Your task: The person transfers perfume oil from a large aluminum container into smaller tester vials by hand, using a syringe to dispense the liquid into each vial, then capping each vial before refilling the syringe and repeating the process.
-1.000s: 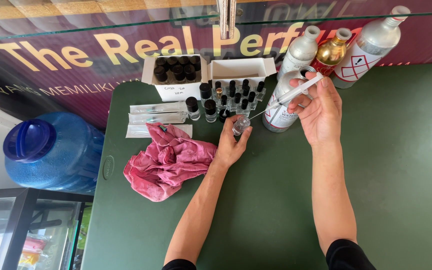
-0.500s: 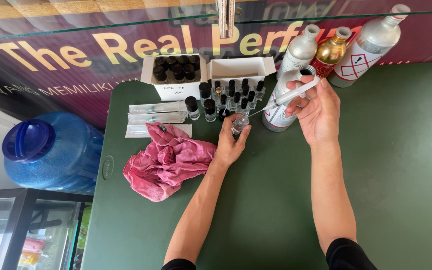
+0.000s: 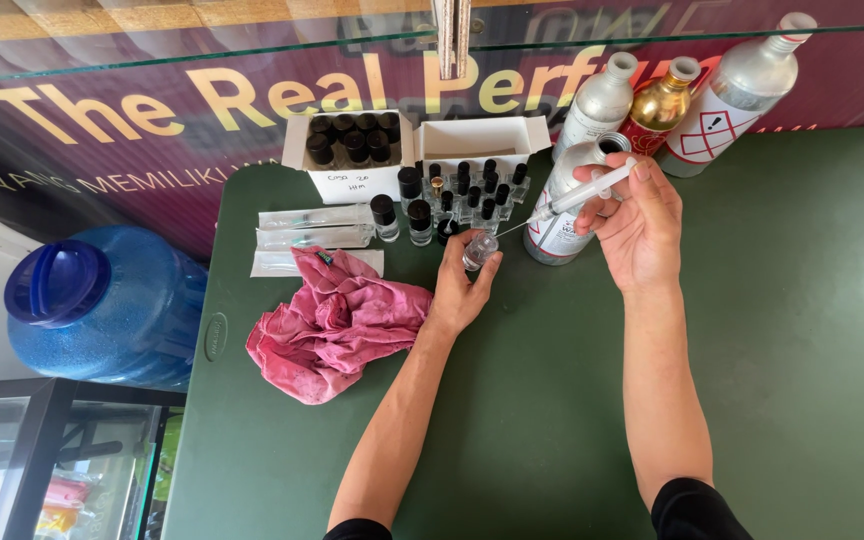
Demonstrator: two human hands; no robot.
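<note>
My left hand holds a small clear glass vial just above the green table. My right hand grips a clear plastic syringe whose thin needle points down-left at the vial's mouth. Right behind the syringe stands an open silver aluminium bottle. Small glass vials with black caps stand in a group behind my left hand.
Two white boxes hold black caps and vials at the table's back. Wrapped syringes and a crumpled pink cloth lie at the left. Silver and gold metal bottles stand at the back right. A blue water jug sits beyond the left edge.
The syringe in my right hand has tilted a little, its needle tip coming nearer the vial's mouth. My left hand has stayed in place with the vial.
</note>
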